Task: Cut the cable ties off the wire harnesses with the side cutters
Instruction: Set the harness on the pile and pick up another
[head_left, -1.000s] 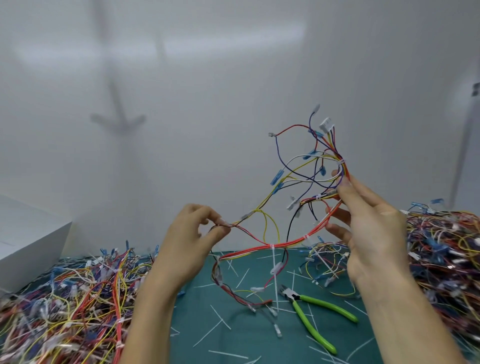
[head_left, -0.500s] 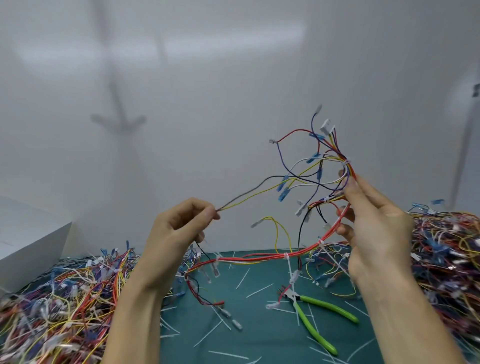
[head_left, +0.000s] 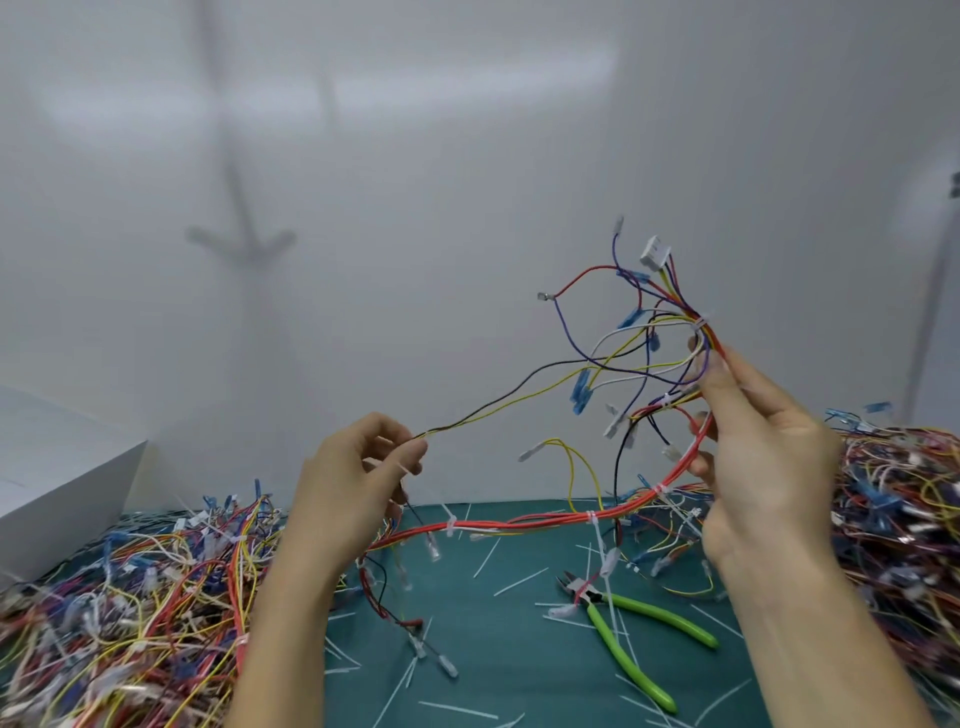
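To the left of the side cutters (head_left: 586, 596), past the bare green mat (head_left: 493, 675), a loose pile of wires (head_left: 130, 597) lies below a white box (head_left: 62, 493). Above and left of the cutters, the left hand (head_left: 353, 483) pinches a black and yellow wire pair (head_left: 519, 397) between thumb and forefinger. A second ago this hand held the harness close in by the red trunk. It has since swung out leftward and drawn the pair nearly taut away from the fan of loose ends.

That pull opens up the wire harness (head_left: 545, 525), which hangs in the air above the cutters, and its white cable ties (head_left: 591, 517) now stand clear along the trunk. I judge this to be sorting and inspection, with no cut in hand: both hands are full and the tool is untouched.

The harness's long axis runs from low behind the left hand, level above the cutters, then climbs to the right. Its white connector (head_left: 655, 251) points upward.

Above and right of the cutters, the right hand (head_left: 763, 452) grips the bundle just under its top tie, with the lower fingers curled against the red trunk. The cutters lie flat with the nose aimed up and left, their green handles splayed toward the lower right. Right of them sits a second wire heap (head_left: 904, 519).
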